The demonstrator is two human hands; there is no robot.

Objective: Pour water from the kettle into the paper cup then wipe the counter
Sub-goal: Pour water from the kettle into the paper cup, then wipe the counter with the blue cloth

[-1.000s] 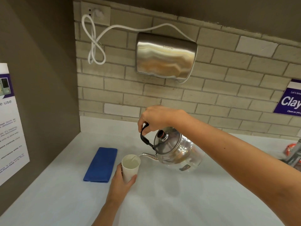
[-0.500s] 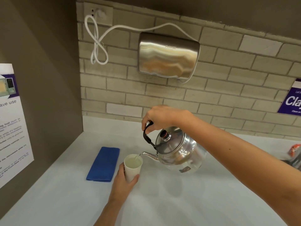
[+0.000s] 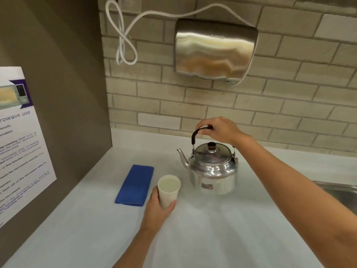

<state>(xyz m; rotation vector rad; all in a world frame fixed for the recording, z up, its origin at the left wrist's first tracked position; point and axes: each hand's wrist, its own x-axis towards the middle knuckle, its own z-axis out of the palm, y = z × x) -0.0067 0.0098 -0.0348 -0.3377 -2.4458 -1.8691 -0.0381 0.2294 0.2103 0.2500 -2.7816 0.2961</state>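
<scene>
A shiny metal kettle (image 3: 212,171) stands upright on the white counter (image 3: 222,229), spout pointing left. My right hand (image 3: 220,130) is closed around its black handle at the top. A white paper cup (image 3: 168,190) with water in it stands just left of and in front of the kettle. My left hand (image 3: 157,209) wraps around the cup's lower part. A folded blue cloth (image 3: 135,185) lies flat on the counter to the left of the cup, untouched.
A steel hand dryer (image 3: 215,49) with a looped white cord hangs on the brick wall above the kettle. A brown side wall with a paper notice (image 3: 19,142) closes the left. A sink rim (image 3: 340,190) shows at the right edge.
The kettle was tilted with its spout over the cup, pouring. It has swung back upright and now rests on the counter to the right of the cup. My left hand still holds the cup.
</scene>
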